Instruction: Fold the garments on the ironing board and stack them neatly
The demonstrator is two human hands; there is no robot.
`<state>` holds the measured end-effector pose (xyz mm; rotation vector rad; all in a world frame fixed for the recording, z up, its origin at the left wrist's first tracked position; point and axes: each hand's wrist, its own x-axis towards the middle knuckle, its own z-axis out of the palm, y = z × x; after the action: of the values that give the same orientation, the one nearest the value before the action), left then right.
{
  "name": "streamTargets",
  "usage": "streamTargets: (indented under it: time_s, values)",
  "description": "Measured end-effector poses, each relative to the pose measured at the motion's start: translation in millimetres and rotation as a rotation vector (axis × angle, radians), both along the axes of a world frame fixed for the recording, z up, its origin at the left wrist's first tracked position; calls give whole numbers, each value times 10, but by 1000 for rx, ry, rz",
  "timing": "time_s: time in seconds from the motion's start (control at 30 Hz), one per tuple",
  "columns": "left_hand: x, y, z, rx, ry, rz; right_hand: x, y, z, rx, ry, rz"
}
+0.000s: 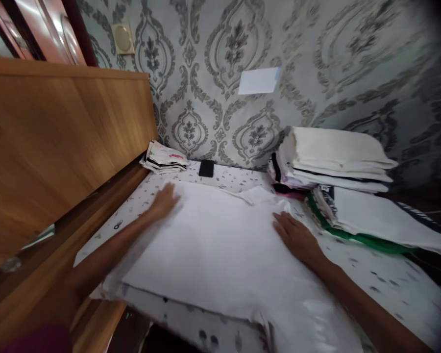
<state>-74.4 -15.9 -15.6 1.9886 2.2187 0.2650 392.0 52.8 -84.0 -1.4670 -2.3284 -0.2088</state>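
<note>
A white garment (213, 245), which looks like a shirt, lies spread over a patterned sheet (228, 175). My left hand (165, 200) is at its far left edge, slightly blurred by motion, with fingers stretched out. On the right side of the cloth, my right hand (294, 235) rests flat with fingers extended near the garment's upper right part. Neither hand grips anything that I can see. The garment's near edge hangs close to the front edge of the sheet, and its lower right part is rumpled.
Folded light clothes (338, 147) are stacked at the back right, with another folded pile (375, 215) before them. A small folded stack (165, 158) and a black phone-like object (206, 168) lie by the wall. A wooden panel (69, 142) borders the left side.
</note>
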Motion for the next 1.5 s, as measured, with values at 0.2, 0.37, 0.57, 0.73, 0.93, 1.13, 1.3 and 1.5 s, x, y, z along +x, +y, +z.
streamTargets:
  time_s: [0.2, 0.37, 0.57, 0.73, 0.93, 1.13, 1.3, 1.5]
  values:
    - [347, -856, -276, -68, -36, -292, 13, 10, -23, -9, 27, 40]
    - [-302, -1012, -123, -122, 57, 43, -19, 16, 1, -12, 27, 31]
    - [-562, -1255, -124, -95, 155, 144, -100, -385, 224, -51, -22, 25]
    - [-517, -1466, -170, 20, 210, 84, -80, -1267, 353, -129, -40, 44]
    - [-463, -1623, -224, 65, 179, -11, 84, -2328, 291, -133, 65, -56]
    - [58, -1555, -106, 73, 162, -299, 127, -2960, 286, -113, 178, -155]
    - [1110, -1424, 89, -75, -30, -898, -26, -3250, 417, -182, 224, -48]
    - [2023, -1425, 19, 4, -92, -1255, -125, -3331, 494, -259, 222, 97]
